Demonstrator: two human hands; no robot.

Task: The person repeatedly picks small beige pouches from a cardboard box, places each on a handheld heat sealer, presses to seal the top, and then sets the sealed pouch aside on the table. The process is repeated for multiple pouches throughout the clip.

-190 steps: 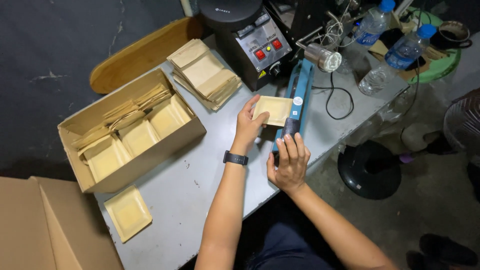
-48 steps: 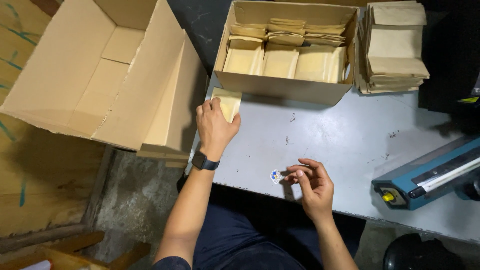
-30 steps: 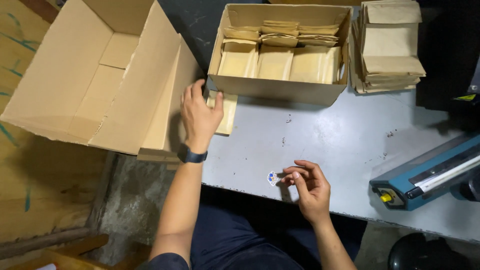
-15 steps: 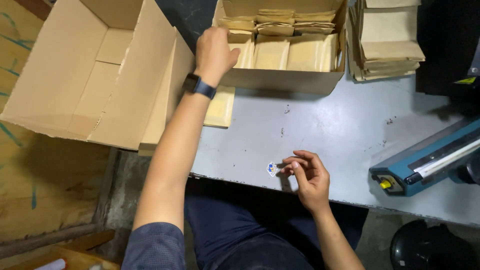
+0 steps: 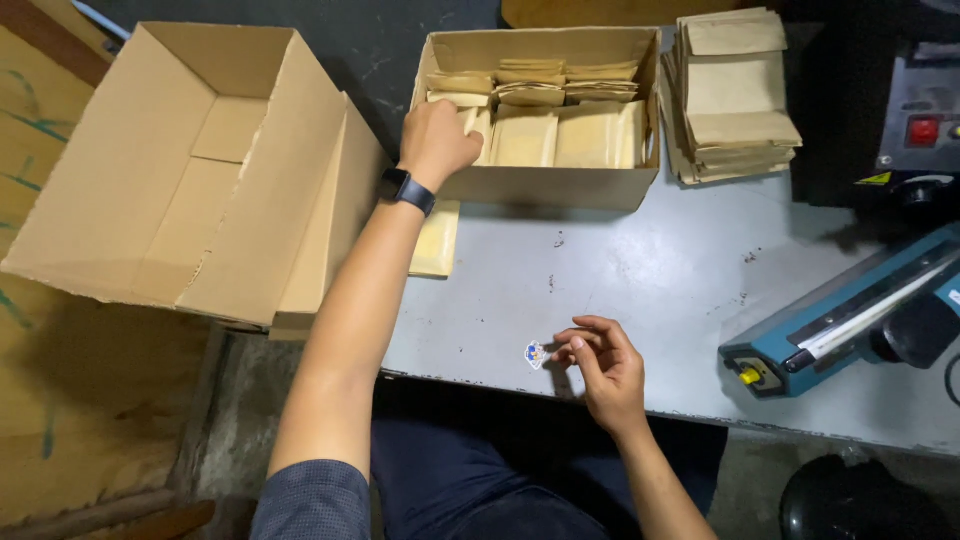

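1. The left hand (image 5: 438, 140) reaches into the near-left corner of the small open carton (image 5: 540, 185), fingers curled down over the brown paper pouches (image 5: 555, 135) standing there. It touches them, but whether it grips one cannot be told, since the fingertips are hidden. A dark wristwatch (image 5: 407, 189) sits on that wrist.
2. The right hand (image 5: 603, 370) rests low on the grey tabletop (image 5: 650, 270), fingers loosely bent, thumb and forefinger pinched on the edge of a small sticker (image 5: 536, 354).
3. The sticker is white with blue and a spot of orange, lying nearly flat just left of the right fingertips. It is too small to tell its long axis or which way it faces.
4. Under the left forearm, a flat tan pouch (image 5: 437, 240) lies on the tabletop, long axis running away from the person, touching the carton's front wall.
5. The pouches in the carton stand in rows, with flatter ones piled behind them.
6. Right of the carton, well beyond the right hand, is a stack of brown pouches (image 5: 735, 95).
7. Far right of the right hand lies a blue heat sealer (image 5: 850, 320), its long axis slanting up to the right, with a yellow knob at the near end. Behind it stands a black machine (image 5: 900, 110) with a red button and a yellow triangular label.
8. Left of the left arm, a large empty cardboard box (image 5: 190, 170) lies tilted, its opening facing up.
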